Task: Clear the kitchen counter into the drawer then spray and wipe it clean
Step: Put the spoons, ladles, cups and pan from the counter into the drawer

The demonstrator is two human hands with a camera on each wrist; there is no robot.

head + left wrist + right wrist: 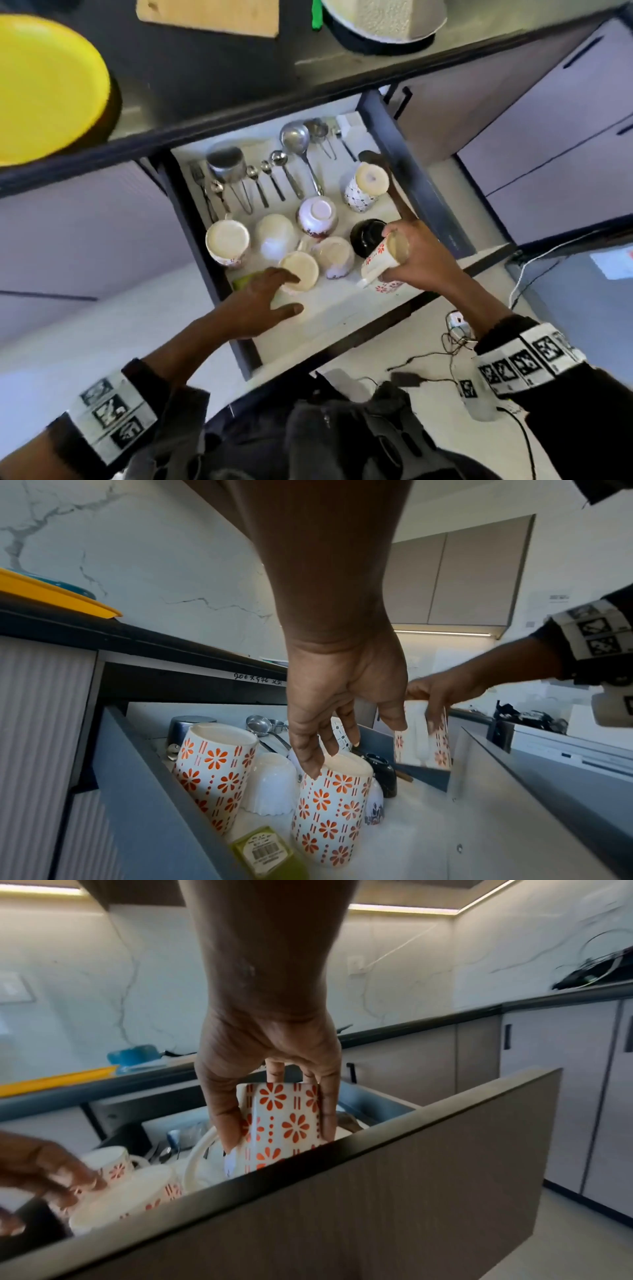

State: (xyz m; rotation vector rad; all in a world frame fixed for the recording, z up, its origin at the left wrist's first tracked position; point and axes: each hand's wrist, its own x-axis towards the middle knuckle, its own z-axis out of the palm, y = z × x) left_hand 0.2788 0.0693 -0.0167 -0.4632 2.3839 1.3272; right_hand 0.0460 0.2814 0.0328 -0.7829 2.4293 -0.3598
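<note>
The drawer (346, 310) stands pulled out under the dark counter (212, 85). It holds several upturned cups. My right hand (390, 257) grips a white mug with orange flowers (378, 263), tilted bottom-up above the drawer's near right part. The right wrist view shows that mug (274, 1104) just behind the drawer front, thumb on one side and fingers on the other. My left hand (291, 294) reaches into the drawer's near left. Its fingertips (311, 769) touch the upturned base of another flowered mug (329, 813), the thumb held apart.
A yellow plate (44, 89), a wooden board (209, 15) and a white textured object (383, 20) lie on the counter. Spoons and a ladle (298, 154), a steel cup (226, 164), a black cup (368, 236) and a green box (267, 853) sit in the drawer. Cables (455, 346) trail on the floor.
</note>
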